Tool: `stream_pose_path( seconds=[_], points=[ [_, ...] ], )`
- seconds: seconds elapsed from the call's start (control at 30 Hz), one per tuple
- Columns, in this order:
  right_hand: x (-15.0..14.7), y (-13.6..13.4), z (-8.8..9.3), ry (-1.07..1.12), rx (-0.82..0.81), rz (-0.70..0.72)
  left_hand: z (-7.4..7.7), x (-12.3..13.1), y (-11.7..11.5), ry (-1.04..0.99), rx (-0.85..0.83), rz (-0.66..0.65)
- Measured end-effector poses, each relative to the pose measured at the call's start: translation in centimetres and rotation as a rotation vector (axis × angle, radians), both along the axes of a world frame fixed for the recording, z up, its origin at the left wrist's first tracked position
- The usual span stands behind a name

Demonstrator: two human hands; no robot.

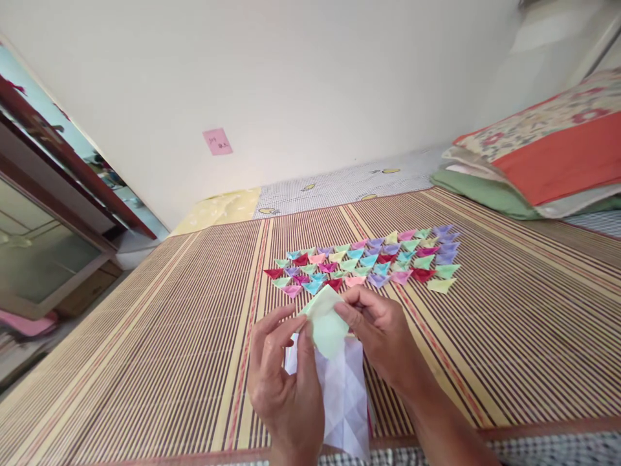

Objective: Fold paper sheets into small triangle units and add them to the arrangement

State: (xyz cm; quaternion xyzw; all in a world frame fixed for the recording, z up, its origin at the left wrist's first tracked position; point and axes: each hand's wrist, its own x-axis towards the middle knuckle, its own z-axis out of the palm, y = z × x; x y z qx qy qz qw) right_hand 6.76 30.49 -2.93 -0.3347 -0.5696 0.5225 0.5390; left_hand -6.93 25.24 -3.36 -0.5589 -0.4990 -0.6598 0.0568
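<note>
A pale green folded paper (327, 323) is held up between both hands, with its pointed corner upward. My left hand (286, 369) pinches its left edge between thumb and fingers. On the right edge, the thumb and fingers of my right hand (376, 330) grip the same paper. Below it lies a creased whitish-lavender paper (342, 401), partly covered by my left hand and the green paper. Just beyond my hands, several small folded paper pieces (369, 261) in many colours stand in rows on the striped mat.
The striped bamboo mat (160, 349) spreads over the bed. Folded bedding (548, 155) in floral, orange and green is stacked at the right. A pink note (218, 141) is on the white wall. At the left is a glass-panelled door (43, 239).
</note>
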Motion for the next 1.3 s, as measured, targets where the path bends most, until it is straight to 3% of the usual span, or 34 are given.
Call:
stream_pose_path(
  seconds=[0.1, 0.27, 0.47, 0.8, 0.93, 1.3],
  points=[
    [0.1, 0.0, 0.1, -0.004, 0.021, 0.000, 0.1, -0.1, -0.2, -0.108, -0.051, -0.063],
    [0.4, 0.0, 0.6, -0.065, 0.093, 0.037, 0.4, -0.6, -0.3, -0.590, -0.276, -0.330],
    [0.9, 0.0, 0.7, -0.100, 0.090, 0.114, 0.3, -0.8, -0.5, -0.647, -0.230, -0.330],
    [1.3, -0.1, 0.9, -0.096, 0.097, 0.213, 1.1, -0.5, -0.2, -0.944, -0.261, -0.375],
    [1.4, 0.0, 1.0, -0.060, 0.081, 0.206, 0.7, -0.4, -0.1, -0.989, -0.356, -0.396],
    [0.1, 0.6, 0.2, 0.005, -0.157, 0.093, 0.3, -0.2, 1.2, -1.101, -0.448, -0.427]
  ],
)
